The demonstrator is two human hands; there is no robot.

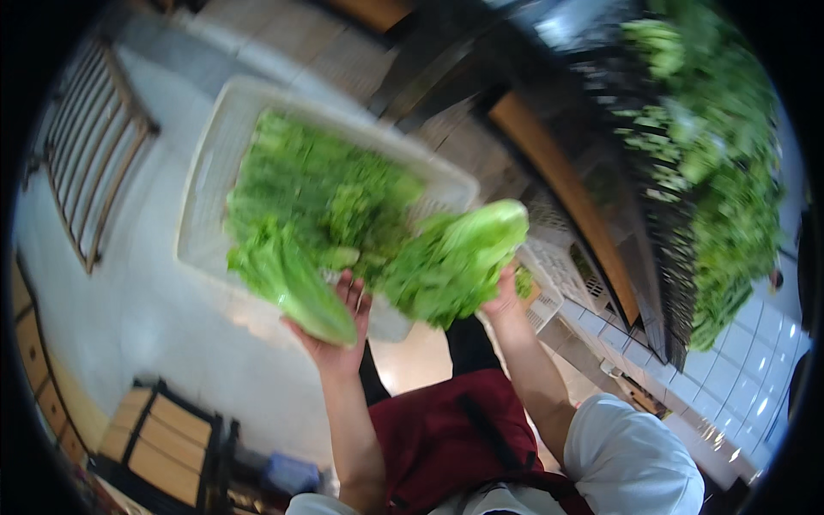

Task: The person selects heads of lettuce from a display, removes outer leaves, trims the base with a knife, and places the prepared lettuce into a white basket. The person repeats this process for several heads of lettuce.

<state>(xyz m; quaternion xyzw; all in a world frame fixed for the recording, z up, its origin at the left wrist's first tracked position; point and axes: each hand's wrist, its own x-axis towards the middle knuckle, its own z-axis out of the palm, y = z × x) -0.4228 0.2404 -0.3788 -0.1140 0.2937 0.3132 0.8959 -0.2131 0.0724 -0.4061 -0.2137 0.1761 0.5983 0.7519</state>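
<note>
A head of romaine-like lettuce (309,293) rests across the palm of my left hand (344,347), its pale base towards me and its leaves pointing away. My right hand (505,293) grips a second, leafier lettuce head (460,257), whose white stem end points up to the right. Both heads are over the near side of a white plastic crate (193,212). Inside that crate lies a thick layer of green leafy lettuce (309,180). The fingers of my right hand are partly hidden behind the leaves.
Leafy vegetables (727,193) fill a black display rack on the right, edged by a wooden strip (560,199). White tiles (727,380) cover the surface below it. A slatted wooden rack (96,148) stands at left. A wooden chair-like piece (161,444) is at lower left.
</note>
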